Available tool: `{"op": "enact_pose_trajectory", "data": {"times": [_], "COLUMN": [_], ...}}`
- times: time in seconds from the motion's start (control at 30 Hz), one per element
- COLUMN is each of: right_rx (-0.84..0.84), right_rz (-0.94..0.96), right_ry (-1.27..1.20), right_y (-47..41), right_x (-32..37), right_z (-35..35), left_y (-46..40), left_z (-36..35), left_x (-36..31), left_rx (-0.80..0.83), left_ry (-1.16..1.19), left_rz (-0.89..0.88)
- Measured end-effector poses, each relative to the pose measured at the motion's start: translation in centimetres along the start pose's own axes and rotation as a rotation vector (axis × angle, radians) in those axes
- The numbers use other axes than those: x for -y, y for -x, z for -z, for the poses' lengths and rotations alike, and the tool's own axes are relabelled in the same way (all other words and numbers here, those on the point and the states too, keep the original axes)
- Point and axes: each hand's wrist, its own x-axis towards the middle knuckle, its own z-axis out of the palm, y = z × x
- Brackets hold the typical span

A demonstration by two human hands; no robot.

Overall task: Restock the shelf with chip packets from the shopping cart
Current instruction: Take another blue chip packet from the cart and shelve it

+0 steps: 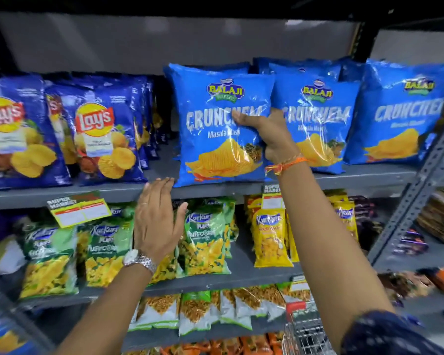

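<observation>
A bright blue Crunchem chip packet (215, 139) stands upright at the front of the grey upper shelf (113, 193). My right hand (265, 135) grips its right edge, fingers across the front. My left hand (157, 219) hovers just below the shelf's front lip, open with fingers spread, a little left of the packet's bottom corner and not touching it. More Crunchem packets (321, 124) stand in rows to the right. A corner of the wire shopping cart (305, 329) shows at the bottom right; its contents are hidden.
Dark blue Lay's packets (105, 139) fill the upper shelf's left side, with a gap between them and the held packet. Green Kurkure packs (205, 239) and yellow ones (269, 239) sit one shelf down. A second rack (436, 216) stands at the right.
</observation>
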Motion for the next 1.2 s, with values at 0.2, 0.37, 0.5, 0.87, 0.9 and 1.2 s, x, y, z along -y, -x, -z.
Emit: {"op": "enact_pose_trajectory", "data": {"times": [0.2,0.37,0.5,0.87,0.9,1.2], "right_rx": [0.014,0.017,-0.052,-0.744,-0.705,-0.316], "right_rz": [-0.019,-0.018,-0.004,0.249,0.153,-0.1], "right_ry": [0.013,0.079,0.29,0.787,0.86,0.379], "right_y": [-2.2,-3.0,-1.8,4.1,3.7,0.9], "right_x": [-1.7,-2.0,-1.2,1.2,1.3,1.3], "right_z": [-1.2,-1.7,-0.6,11.5,12.3,17.2], "left_y": [0.2,0.1,0.2,-1.0,-1.2,-1.9], "left_z": [-0.2,-0.5,-1.3,-3.3,-3.5,-5.3], "left_x": [-0.3,-0.9,-1.6,-5.6,-5.8,-6.5], "left_rx": [-0.041,-0.038,-0.033,0.015,0.014,-0.086], "left_ry": [0.041,-0.088,-0.1,0.037,0.046,0.029], "left_rz": [0.097,0.044,0.094,-0.13,-0.128,-0.109]}}
